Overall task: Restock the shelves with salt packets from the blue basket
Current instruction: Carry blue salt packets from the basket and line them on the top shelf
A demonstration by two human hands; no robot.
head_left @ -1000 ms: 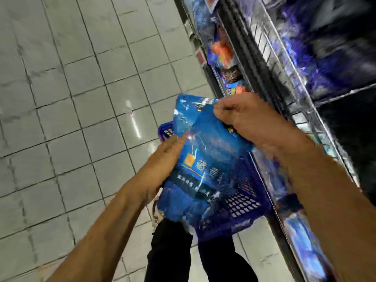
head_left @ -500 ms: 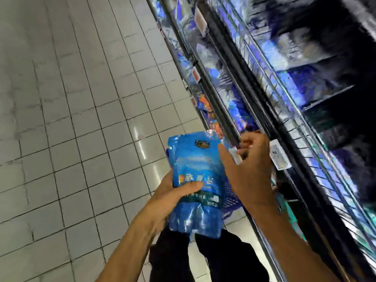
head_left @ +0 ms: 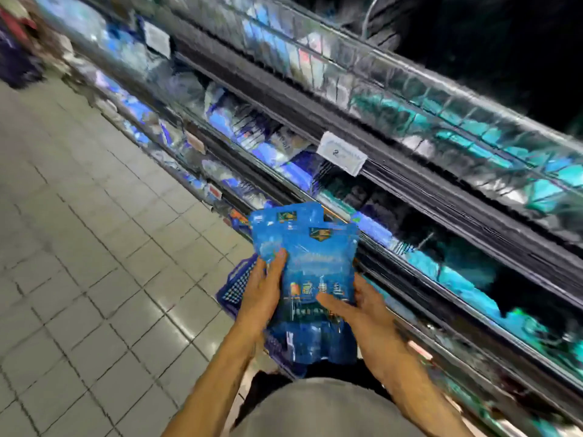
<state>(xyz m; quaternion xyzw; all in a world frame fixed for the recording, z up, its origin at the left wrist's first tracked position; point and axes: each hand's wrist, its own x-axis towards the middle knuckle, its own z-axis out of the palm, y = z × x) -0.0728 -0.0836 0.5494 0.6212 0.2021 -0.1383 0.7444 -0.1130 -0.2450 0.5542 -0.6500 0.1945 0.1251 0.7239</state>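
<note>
two hands: the left hand (head_left: 260, 291) and the right hand (head_left: 362, 307). two blue salt packets (head_left: 315, 272), overlapped. one blue basket (head_left: 238, 287). three shelf tiers (head_left: 410, 184). shelved packets too blurred to count. one readable price tag (head_left: 341, 152).

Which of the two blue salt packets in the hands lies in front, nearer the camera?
The lower-right packet: its whole face and printed label show, and it overlaps the rear packet, whose top edge peeks out upper left.
</note>
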